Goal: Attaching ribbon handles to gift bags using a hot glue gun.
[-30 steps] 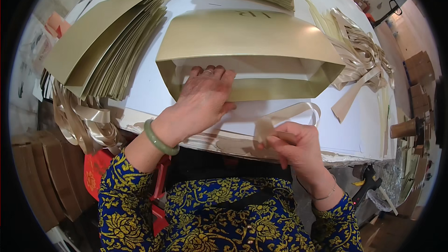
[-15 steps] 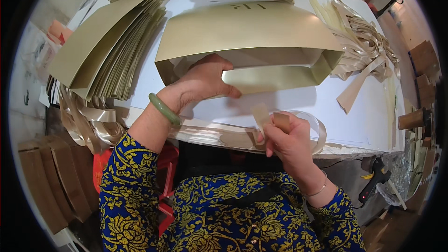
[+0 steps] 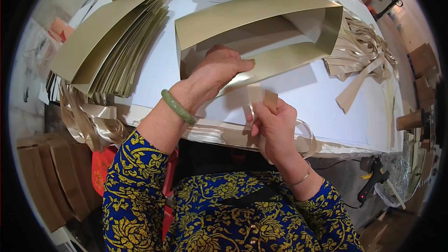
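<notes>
- The left hand point(image 3: 217, 72) lies flat, fingers pressed together, on the lower flap of a gold paper bag point(image 3: 261, 23).
- The bag lies on its side in the middle of the white table point(image 3: 322, 98), its mouth open toward the person.
- The right hand point(image 3: 275, 123) is curled, pinching the two ends of a cream ribbon point(image 3: 261, 98) just below the bag's edge.
- The ribbon loops down past the table's front edge.
- A fanned stack of flat bags point(image 3: 109, 42) lies close on the left.
- A heap of loose ribbons point(image 3: 361, 51) lies right of the bag.
- Bare table shows between the bag and the front edge.
</notes>
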A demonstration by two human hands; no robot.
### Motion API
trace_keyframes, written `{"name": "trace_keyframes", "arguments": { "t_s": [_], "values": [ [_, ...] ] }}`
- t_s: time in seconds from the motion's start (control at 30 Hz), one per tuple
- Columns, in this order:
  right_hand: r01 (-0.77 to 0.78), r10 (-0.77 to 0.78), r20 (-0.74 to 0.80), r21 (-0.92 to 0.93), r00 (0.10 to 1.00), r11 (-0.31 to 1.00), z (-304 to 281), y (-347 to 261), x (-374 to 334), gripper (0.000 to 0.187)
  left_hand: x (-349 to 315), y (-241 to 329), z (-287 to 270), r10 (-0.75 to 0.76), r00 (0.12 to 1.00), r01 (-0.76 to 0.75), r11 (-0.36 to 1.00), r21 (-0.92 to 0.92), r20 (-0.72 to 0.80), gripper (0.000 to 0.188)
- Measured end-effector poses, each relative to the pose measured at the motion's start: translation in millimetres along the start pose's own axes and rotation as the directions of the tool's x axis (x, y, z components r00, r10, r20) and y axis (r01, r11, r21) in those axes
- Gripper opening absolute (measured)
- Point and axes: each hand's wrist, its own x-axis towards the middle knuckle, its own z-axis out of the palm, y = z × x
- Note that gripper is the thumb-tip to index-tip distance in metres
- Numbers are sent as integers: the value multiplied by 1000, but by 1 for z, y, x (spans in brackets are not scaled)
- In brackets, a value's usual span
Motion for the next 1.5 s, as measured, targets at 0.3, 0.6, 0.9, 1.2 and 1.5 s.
{"name": "trace_keyframes", "arguments": {
  "t_s": [0.3,0.6,0.9,1.2,1.5],
  "values": [
    [-8,8,-6,12,1000,1000,2,-1,1,14,3,-16,4,43,998,-47,996,-74,-55,22],
    [-8,9,-20,20,1000,1000,9,-3,9,18,0,-14,5,34,999,-34,999,0,-18,22],
    [15,-18,-80,-33,997,999,12,2,13,14,-2,-15,9,21,998,-21,1000,0,-55,21],
    [-42,40,-41,-67,998,997,9,-5,12,19,-1,-20,10,60,998,-60,998,1,-30,22],
    [-33,26,-81,-87,996,996,8,-5,14,21,2,-28,10,163,986,-146,930,336,-23,25]
  ]
}}
